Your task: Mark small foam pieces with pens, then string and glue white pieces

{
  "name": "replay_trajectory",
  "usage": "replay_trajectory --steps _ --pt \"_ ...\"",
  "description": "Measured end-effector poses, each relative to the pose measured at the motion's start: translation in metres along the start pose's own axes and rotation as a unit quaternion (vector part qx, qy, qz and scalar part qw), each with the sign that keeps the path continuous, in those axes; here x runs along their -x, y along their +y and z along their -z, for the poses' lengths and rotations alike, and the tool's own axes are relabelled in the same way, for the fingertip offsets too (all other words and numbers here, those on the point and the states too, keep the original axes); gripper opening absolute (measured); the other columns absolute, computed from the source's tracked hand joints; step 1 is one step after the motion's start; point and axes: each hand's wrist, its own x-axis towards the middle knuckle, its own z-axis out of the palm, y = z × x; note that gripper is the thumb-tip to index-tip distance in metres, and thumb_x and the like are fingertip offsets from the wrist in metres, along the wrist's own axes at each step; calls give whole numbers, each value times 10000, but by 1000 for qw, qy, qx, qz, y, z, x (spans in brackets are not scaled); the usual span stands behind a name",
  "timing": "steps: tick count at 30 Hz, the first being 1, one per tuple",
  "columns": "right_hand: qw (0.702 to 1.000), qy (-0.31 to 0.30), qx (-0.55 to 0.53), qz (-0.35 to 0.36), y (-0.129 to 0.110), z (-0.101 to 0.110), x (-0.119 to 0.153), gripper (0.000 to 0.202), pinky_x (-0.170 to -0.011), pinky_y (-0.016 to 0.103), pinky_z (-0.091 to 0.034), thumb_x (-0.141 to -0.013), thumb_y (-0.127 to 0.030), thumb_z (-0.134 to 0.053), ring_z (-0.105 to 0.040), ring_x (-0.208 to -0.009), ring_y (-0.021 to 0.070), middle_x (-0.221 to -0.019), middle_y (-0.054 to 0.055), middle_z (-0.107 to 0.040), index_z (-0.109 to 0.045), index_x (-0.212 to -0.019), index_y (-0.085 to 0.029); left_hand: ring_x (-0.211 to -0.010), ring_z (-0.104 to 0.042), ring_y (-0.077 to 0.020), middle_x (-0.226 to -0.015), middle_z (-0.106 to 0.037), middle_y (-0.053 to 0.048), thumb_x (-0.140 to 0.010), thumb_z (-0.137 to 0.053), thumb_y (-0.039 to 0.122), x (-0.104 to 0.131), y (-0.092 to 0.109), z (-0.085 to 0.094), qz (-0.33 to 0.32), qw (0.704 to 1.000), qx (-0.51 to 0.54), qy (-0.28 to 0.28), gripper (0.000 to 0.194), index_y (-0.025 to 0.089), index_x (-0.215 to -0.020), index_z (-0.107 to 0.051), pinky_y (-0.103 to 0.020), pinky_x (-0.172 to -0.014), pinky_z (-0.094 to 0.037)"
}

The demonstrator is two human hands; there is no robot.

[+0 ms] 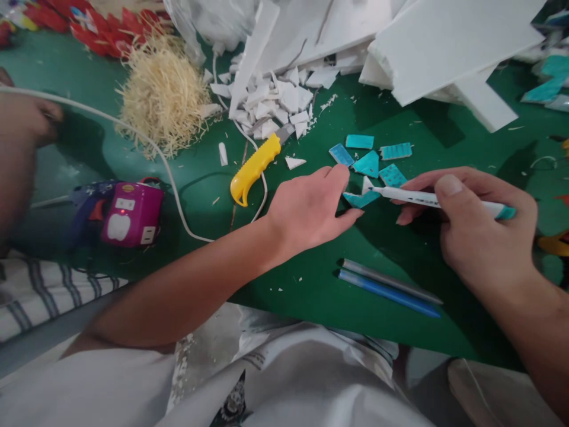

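My right hand (484,219) grips a white marker (413,196) with a turquoise end cap. Its tip meets a small foam piece (362,198), turquoise along the lower part and white at its upper point. The left end of that piece sits between the thumb and fingers of my left hand (313,204), which is closed on it; some fingertips are hidden. Just beyond lie several turquoise foam pieces, among them a triangle (367,164), a striped strip (396,151) and a dotted piece (393,175). Nearer me rest a blue pen (389,293) and a grey pen (395,281).
A yellow utility knife (255,169), blade out, lies left of my left hand. Behind it are white foam scraps (280,101), foam sheets (462,47) and a straw heap (164,95). A magenta power socket (133,213) with a white cable and another person's hand (40,115) are left.
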Motion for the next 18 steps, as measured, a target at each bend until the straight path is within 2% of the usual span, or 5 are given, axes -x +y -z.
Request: replay_trajectory --steps 4,8,10,14,18 --pt "1000 2 -3 14 2 2 0 194 -569 298 -539 -889 -304 -665 -626 -521 131 -632 9 -703 -783 -763 -217 -736 -670 -191 -805 -656 12 -881 -676 349 2 -9 4 -13 999 24 -20 302 208 -1139 -604 -285 -578 -341" --pt "1000 0 2 8 3 2 0 197 -571 286 -521 -884 -293 -659 -617 -515 121 -612 6 -691 -787 -757 -215 -709 -651 -171 -763 -629 36 -856 -649 247 7 -14 6 3 999 43 -18 416 228 -1266 -578 -280 -619 -378" --pt "1000 0 6 1 3 2 0 196 -559 291 -517 -879 -306 -667 -617 -514 130 -607 10 -691 -784 -758 -207 -721 -655 -173 -783 -634 33 -866 -686 332 8 -14 5 8 999 42 -4 430 223 -1265 -569 -277 -626 -384" --pt "1000 -8 7 3 3 4 1 213 -584 301 -521 -892 -331 -672 -629 -530 136 -627 18 -699 -782 -768 -199 -752 -667 -187 -858 -655 3 -812 -767 595 7 -9 2 20 1000 7 16 538 203 -1131 -583 -265 -587 -338" --pt "1000 -11 25 0 2 4 2 212 -597 296 -517 -898 -333 -661 -632 -550 130 -638 13 -700 -789 -780 -212 -775 -675 -204 -867 -652 -10 -872 -731 529 6 -9 1 8 1000 -1 1 425 200 -1103 -591 -277 -588 -348"
